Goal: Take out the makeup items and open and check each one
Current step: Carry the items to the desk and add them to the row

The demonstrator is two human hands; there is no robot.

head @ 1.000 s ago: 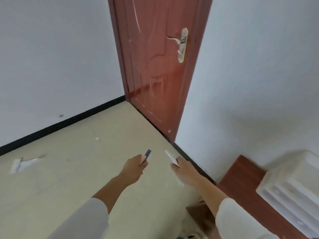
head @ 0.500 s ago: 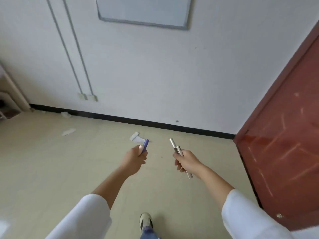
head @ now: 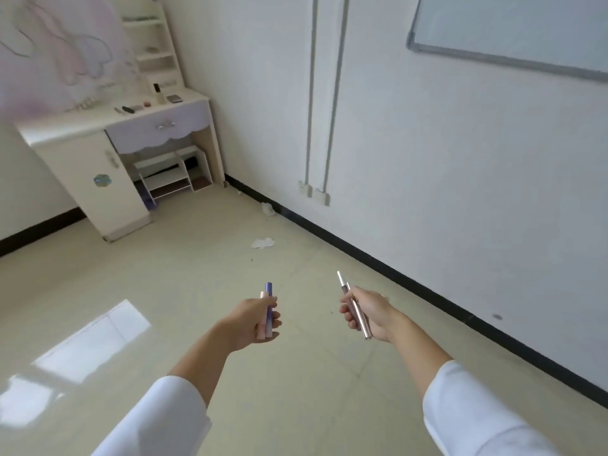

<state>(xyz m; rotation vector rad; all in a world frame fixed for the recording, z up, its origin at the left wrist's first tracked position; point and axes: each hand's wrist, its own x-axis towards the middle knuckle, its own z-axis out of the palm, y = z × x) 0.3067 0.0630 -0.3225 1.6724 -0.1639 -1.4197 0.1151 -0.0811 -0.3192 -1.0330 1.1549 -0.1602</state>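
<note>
Two makeup items in each hand, held over the floor well apart from the dressing table (head: 82,131).

The left hand (head: 251,320) is curled round a purple-capped tube (head: 268,288) and a pink tube (head: 263,295), held side by side. The right hand (head: 370,312), farther from the dressing table, grasps a white-tipped pen (head: 340,279) and a rose-gold pen (head: 364,327) together. A small bottle (head: 159,93) stands on the dressing table's top, and a crumpled tissue (head: 262,242) lies on the floor between the dressing table and the hands.

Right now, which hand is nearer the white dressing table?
Left. The dressing table stands ahead to the left; the left hand is on that side, the right hand farther right, toward the wall.
</note>
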